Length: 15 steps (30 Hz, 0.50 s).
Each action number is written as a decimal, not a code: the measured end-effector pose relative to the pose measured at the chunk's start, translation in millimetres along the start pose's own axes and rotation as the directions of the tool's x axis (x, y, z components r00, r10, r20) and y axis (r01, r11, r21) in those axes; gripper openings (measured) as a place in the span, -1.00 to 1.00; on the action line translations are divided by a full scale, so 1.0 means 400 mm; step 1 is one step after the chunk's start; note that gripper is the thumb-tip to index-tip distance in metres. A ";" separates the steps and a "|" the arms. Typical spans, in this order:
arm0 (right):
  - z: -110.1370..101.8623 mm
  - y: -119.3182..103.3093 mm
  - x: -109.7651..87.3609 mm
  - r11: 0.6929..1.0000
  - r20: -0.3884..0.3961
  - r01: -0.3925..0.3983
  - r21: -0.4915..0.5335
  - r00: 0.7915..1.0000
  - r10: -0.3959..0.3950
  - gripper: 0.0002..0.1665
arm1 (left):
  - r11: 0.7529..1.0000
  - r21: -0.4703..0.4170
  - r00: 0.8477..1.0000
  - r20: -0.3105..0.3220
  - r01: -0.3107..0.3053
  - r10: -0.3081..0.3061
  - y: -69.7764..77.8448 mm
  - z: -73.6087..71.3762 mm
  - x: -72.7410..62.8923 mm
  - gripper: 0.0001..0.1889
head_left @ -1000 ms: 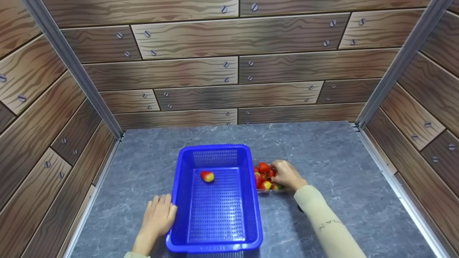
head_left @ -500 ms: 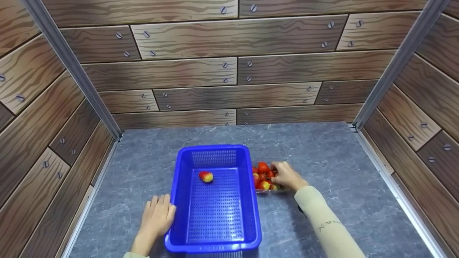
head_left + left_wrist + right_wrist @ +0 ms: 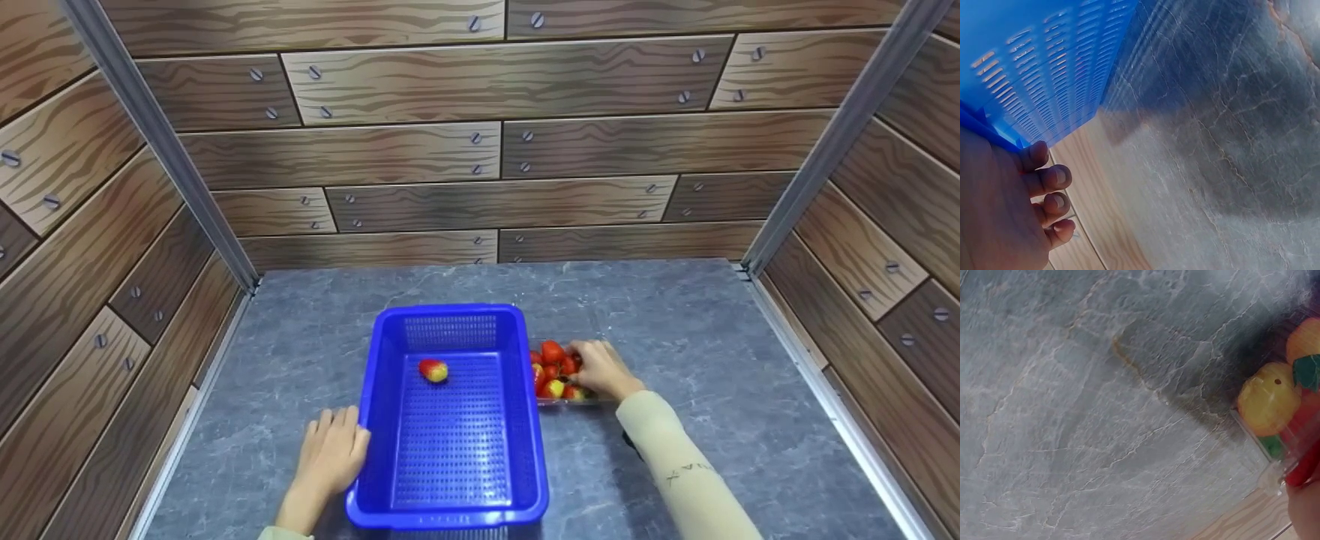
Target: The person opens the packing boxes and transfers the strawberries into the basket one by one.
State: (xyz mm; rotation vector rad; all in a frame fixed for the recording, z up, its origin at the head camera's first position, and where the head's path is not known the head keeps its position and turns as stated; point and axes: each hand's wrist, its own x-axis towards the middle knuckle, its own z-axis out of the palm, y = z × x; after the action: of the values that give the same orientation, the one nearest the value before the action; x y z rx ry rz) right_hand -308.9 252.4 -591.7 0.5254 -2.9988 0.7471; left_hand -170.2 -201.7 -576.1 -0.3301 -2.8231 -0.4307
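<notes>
A blue perforated plastic basket [image 3: 450,465] stands on the table, with one red-and-yellow fruit [image 3: 433,370] inside near its far left. My left hand [image 3: 330,450] holds the basket's left rim; its curled fingers [image 3: 1053,179] show outside the wall in the left wrist view. Right of the basket, a clear plastic tray [image 3: 574,403] contains several red and yellow fruits [image 3: 553,351]. My right hand [image 3: 600,367] reaches into that tray, fingers curled down. In the right wrist view its digit presses against a red fruit [image 3: 1304,467]; most of its grip is hidden.
A grey marbled tabletop [image 3: 300,337] lies beneath everything. Wood-patterned walls [image 3: 412,150] close off the back and both sides, with metal strips at the corners. The basket's right wall stands between the two hands and partly hides the tray.
The head view shifts slightly. Both hands stay nearly where they were, the right among the fruits and the left at the basket rim.
</notes>
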 end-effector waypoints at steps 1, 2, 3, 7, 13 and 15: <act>-0.004 0.002 -0.002 1.000 -0.002 0.002 0.021 1.000 -0.002 -0.58 | 1.000 -0.001 1.000 -0.003 -0.001 0.001 0.001 0.001 0.001 -0.88; -0.007 0.004 -0.003 0.999 -0.006 0.011 0.045 1.000 -0.011 -0.60 | 1.000 -0.001 1.000 -0.005 -0.002 0.002 0.002 0.001 0.001 -0.89; -0.012 0.007 -0.005 0.997 -0.012 0.025 0.066 1.000 -0.024 -0.61 | 1.000 -0.002 1.000 -0.007 -0.002 0.002 0.002 0.002 0.002 -0.90; -0.023 0.007 -0.003 0.988 -0.032 0.078 0.131 0.997 -0.075 -0.61 | 1.000 -0.003 1.000 -0.008 -0.001 0.001 0.001 -0.001 0.002 -0.90; -0.041 0.003 0.000 0.980 -0.085 0.140 0.144 0.988 -0.129 -0.65 | 1.000 -0.008 1.000 0.007 0.004 -0.004 0.001 0.000 0.002 -0.88; -0.049 0.001 0.002 0.976 -0.109 0.160 0.146 0.983 -0.145 -0.66 | 1.000 -0.011 1.000 0.010 0.005 -0.005 0.001 0.000 0.001 -0.89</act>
State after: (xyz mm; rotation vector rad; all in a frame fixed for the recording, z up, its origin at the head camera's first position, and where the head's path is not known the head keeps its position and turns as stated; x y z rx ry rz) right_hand -311.4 261.4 -574.5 0.6937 -2.7876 0.9666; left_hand -170.6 -201.3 -575.7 -0.3287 -2.8330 -0.4464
